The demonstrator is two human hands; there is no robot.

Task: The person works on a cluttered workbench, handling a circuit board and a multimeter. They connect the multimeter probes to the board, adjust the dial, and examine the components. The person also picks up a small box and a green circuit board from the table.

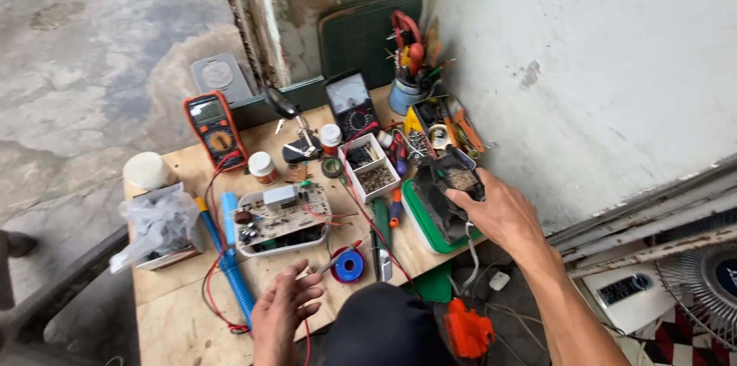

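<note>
My right hand (500,214) grips a black plastic housing (443,191) held over a white tray with a green rim (418,229) at the board's right edge. My left hand (285,314) hovers with fingers spread and nothing in it at the near edge of the wooden board (169,312). It is close to a blue roll of tape (349,265) and a blue soldering tool (232,262). A circuit board in a white casing (282,219) lies just beyond my left hand, with red wires running from it.
An orange multimeter (215,127), an analogue meter (350,102), small jars (262,167), a divided box of screws (370,168) and a cup of tools (409,78) crowd the far side. A plastic bag (157,226) sits left. An orange tool (468,331) and a fan (706,281) lie on the floor at right.
</note>
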